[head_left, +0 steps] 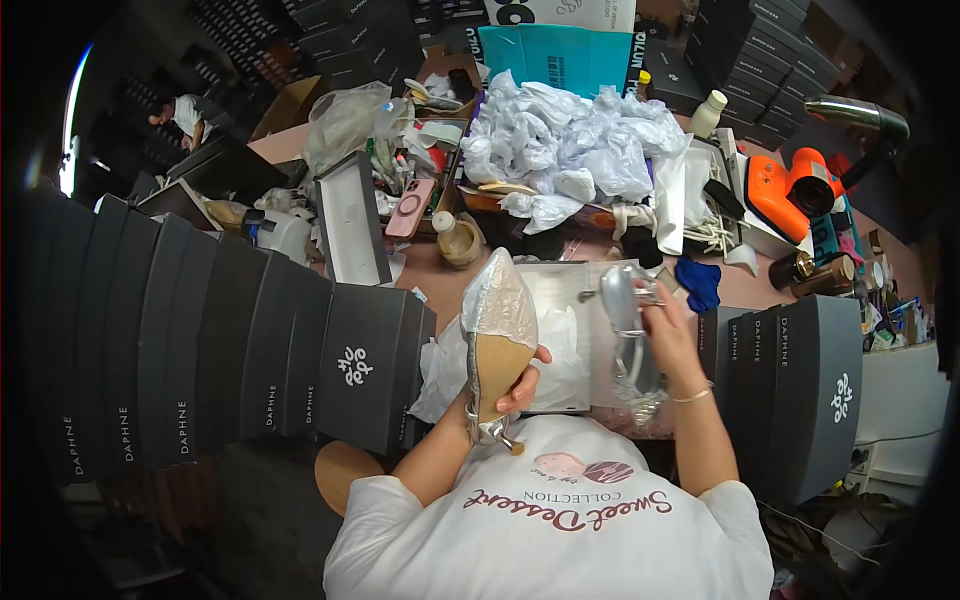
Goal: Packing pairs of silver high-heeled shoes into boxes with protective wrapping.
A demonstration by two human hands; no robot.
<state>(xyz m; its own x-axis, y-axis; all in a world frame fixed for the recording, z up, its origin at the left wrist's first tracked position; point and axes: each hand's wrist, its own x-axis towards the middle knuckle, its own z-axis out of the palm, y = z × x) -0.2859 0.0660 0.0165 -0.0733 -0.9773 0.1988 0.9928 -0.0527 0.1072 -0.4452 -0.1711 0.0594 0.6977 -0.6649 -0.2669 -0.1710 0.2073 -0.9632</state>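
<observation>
My left hand (520, 390) is closed around a high-heeled shoe (495, 370), its tan sole turned up and toe pointing away from me. A pale, wrinkled film covers the front of that sole. To the right, my right hand (668, 318) grips a silver shoe (624, 305), partly blurred. Something clear and shiny, perhaps plastic, hangs beneath it. Between my hands, an open shoebox (560, 268) lies on the table with white tissue paper (555, 335) inside. More tissue spills past its left side.
Dark shoeboxes (372, 365) stand in a row at left, and others (815, 390) at right. Behind are a heap of crumpled white paper (570, 135), a jar of tan liquid (458, 240), a pink phone (410, 208) and an orange tool (780, 195). Another person (185, 120) is far left.
</observation>
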